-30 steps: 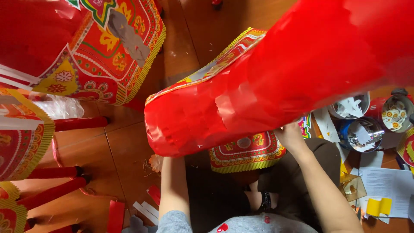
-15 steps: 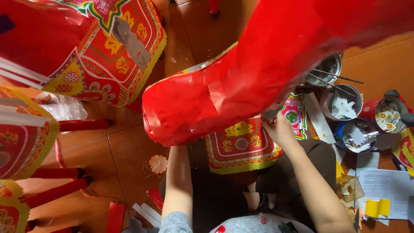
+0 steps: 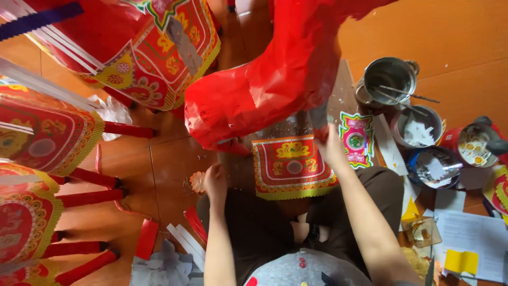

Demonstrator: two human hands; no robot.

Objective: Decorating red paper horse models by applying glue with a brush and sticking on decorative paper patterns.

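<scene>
1. Seen from above: a large red paper-covered figure, bulky and glossy, raised over the lap and tilted from upper right down to lower left.
2. Left hand up at the underside of the figure's lower end, fingers curled; grip partly hidden by the red paper, so cannot tell whether closed on anything.
3. Right hand raised at the figure's right underside, fingers up against the red paper near a dark grey strip; grip also hidden, cannot tell whether wide or narrow.
4. Below the figure, between the two forearms, a red and yellow patterned panel with a yellow fringe along its lower edge, resting over the dark trousers.
5. Just right of the right hand, a small pink and green printed paper piece on the wooden floor.
6. Further right, a metal pot with thin sticks across it, a round bowl with white paper scraps, a dark blue bowl and a red tin, close together.
7. At lower right, white sheets and a yellow sticky note.
8. On the left, several similar red decorated paper figures with red legs, standing near each other on the floor.
9. Near the left hand, a small pale paper flower on the floor.
</scene>
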